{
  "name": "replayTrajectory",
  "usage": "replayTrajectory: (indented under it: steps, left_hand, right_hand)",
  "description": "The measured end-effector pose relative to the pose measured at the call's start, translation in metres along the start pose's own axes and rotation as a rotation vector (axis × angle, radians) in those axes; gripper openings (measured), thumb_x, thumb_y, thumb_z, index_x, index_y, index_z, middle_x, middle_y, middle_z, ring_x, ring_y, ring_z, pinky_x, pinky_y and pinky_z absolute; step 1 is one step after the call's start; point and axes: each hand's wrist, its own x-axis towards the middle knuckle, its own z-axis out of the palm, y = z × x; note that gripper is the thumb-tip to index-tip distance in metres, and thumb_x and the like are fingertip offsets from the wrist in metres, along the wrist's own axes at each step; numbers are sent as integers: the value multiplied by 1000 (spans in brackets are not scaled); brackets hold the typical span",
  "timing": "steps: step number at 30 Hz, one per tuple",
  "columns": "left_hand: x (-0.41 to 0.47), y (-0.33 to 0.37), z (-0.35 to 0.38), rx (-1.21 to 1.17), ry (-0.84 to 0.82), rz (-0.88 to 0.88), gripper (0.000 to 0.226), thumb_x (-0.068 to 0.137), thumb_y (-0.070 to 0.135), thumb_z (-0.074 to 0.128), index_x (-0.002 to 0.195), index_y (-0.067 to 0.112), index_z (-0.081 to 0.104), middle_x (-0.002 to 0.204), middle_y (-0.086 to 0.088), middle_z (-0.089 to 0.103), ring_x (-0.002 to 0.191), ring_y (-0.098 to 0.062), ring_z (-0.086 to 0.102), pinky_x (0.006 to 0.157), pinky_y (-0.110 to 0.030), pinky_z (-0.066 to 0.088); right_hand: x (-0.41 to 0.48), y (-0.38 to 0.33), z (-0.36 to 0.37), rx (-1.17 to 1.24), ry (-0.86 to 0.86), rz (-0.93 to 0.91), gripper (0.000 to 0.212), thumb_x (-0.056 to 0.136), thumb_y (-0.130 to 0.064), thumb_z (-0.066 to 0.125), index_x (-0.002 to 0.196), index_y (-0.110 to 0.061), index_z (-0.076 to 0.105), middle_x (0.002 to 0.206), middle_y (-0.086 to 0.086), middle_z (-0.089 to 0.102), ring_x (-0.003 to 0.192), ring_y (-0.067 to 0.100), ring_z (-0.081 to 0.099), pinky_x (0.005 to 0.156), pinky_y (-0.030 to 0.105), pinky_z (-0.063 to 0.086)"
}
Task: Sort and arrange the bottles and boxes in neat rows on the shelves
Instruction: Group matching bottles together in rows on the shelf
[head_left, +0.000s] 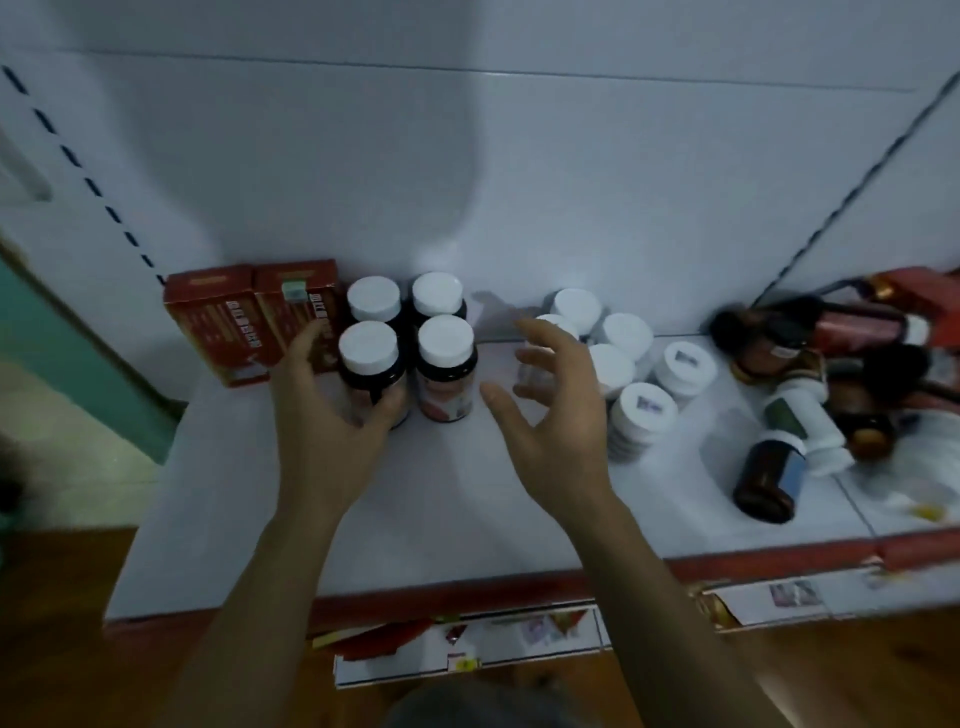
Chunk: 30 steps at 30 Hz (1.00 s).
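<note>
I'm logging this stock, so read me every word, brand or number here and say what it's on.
Nothing reads clearly.
Red boxes: white characters on the front, too blurred.
Dark bottles: picture labels, blurred.
White bottles: cap stickers, too small.
Shelf-edge tags: too small.

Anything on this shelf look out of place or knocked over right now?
Yes. At the shelf's right end, brown bottles lie tipped and heaped over one another. The white-capped bottles on the left stand upright in rows, where the left hand grips one.
</note>
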Motion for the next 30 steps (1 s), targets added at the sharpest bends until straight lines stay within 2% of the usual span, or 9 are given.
replayTrajectory:
  steps: [2,4,7,10,12,16,20,26,30]
  left_hand:
    - [-8,10,1,84,117,203,60,91,26,71,142,8,44,140,-9,45,129,-32,46,103,-56,44]
    - [-14,29,8,107,167,391,39,88,11,64,124,-1,56,127,-19,49,120,-38,49,103,-50,43]
    - [-18,59,30,103,88,569,12,87,2,61,96,-1,69,109,-25,56,106,-36,54,96,-35,44]
    - [-23,78,57,4,-82,628,12,86,-2,59,86,2,70,103,-19,58,95,-27,57,88,-27,46]
    - [-30,88,73,-36,-186,622,12,85,0,58,85,3,69,102,-14,58,95,-23,57,90,-24,45]
    - [-49,108,105,-66,-258,601,10,84,-1,59,83,3,67,98,-9,57,95,-22,58,94,-22,44]
    - [-64,130,135,-69,-261,508,11,87,6,58,92,7,67,104,-6,58,100,-23,59,89,-39,49]
    - [-76,142,166,246,-300,405,48,80,55,64,118,26,64,130,0,53,123,-31,49,96,-56,44]
    - [-90,140,172,257,-186,330,43,78,52,66,111,24,66,120,-2,52,114,-34,53,89,-55,48]
  right_hand:
    - [-7,-5,-25,-71,129,-33,46,90,-11,75,129,-24,52,122,0,57,105,17,61,76,32,57]
    - [-9,-4,-51,-162,242,2,37,92,-13,72,121,-26,54,117,-1,58,99,16,61,71,34,55]
    - [-10,11,-93,-358,385,68,28,94,-17,69,117,-26,56,116,-1,59,96,15,60,71,28,53]
    - [-16,32,-140,-550,479,215,25,93,-26,69,116,-20,60,118,1,54,97,16,56,81,34,54]
    - [-22,48,-170,-706,436,418,40,91,-43,69,123,-23,57,125,5,50,109,25,54,90,43,53]
    - [-36,75,-202,-801,83,781,69,87,-64,63,139,-26,40,135,12,48,114,34,55,91,50,54]
    - [-43,83,-214,-655,-71,645,58,93,-46,64,142,-28,39,123,11,62,106,31,62,89,47,55]
    - [-29,90,-235,-259,-28,425,50,83,-21,78,114,-27,39,100,-14,56,87,8,61,70,37,53]
    - [-15,108,-233,-217,-72,220,55,78,-14,84,108,-24,39,103,-14,51,91,10,56,73,37,54]
